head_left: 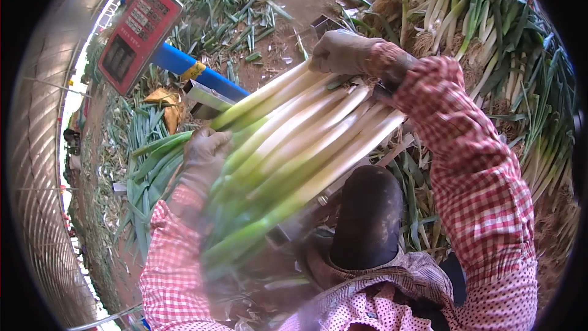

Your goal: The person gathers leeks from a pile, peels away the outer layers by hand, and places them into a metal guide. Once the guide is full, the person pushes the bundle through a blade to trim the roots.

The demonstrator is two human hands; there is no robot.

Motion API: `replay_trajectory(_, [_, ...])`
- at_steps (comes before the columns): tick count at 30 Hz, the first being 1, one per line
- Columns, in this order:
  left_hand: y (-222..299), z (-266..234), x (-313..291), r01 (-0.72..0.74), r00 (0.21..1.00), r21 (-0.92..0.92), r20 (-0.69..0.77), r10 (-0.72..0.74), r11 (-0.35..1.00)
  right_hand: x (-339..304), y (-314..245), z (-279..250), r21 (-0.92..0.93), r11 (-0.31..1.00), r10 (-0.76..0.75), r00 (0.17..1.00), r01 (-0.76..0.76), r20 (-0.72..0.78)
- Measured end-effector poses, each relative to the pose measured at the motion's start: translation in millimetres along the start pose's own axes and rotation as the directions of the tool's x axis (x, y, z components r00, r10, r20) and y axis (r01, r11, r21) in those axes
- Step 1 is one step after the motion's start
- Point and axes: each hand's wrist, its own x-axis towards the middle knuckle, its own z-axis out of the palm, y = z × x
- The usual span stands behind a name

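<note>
A row of thick green onions (300, 129), white at one end and green at the other, lies side by side in front of me over a metal weighing platform. My gloved right hand (343, 52) is closed on the white root end of the farthest stalk. Lower down, my gloved left hand (205, 156) is wrapped round the green part of what looks like that same stalk, its leaves trailing out to the left. The leafy ends nearest me are blurred. Most of the platform is hidden under the stalks.
A red scale display (139, 37) stands on a blue post (199, 73) at the far left. Piled green onions (453, 12) fill the right and far right. Loose leaves (226, 6) litter the soil. My dark-covered knee (367, 214) is close to the stalks.
</note>
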Motion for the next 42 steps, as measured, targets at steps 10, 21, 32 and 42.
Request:
replay_trajectory(10, [30.9,-47.0,4.2,0.141,0.914,0.080,0.374,-0.161,0.987,-77.4,7.6,-88.4,-0.174,0.984,-0.060,0.862,-0.033,-0.503])
replay_trajectory(21, [104.7,11.6,28.3,-0.088,0.976,0.456,0.216,-0.015,0.885,-347.8,156.0,26.7,0.112,0.759,0.647,0.763,-0.642,-0.011])
replay_trajectory(32, [118.8,78.9,87.1,-0.496,0.868,0.133,0.055,0.493,0.858,-406.8,130.7,118.5,0.212,0.777,0.567,0.805,-0.593,0.175])
replay_trajectory(42, [385.3,-36.6,90.3,-0.338,0.941,-0.426,-0.152,0.301,0.839,-506.4,193.1,114.1,0.439,0.583,0.767,0.286,-0.683,-0.574])
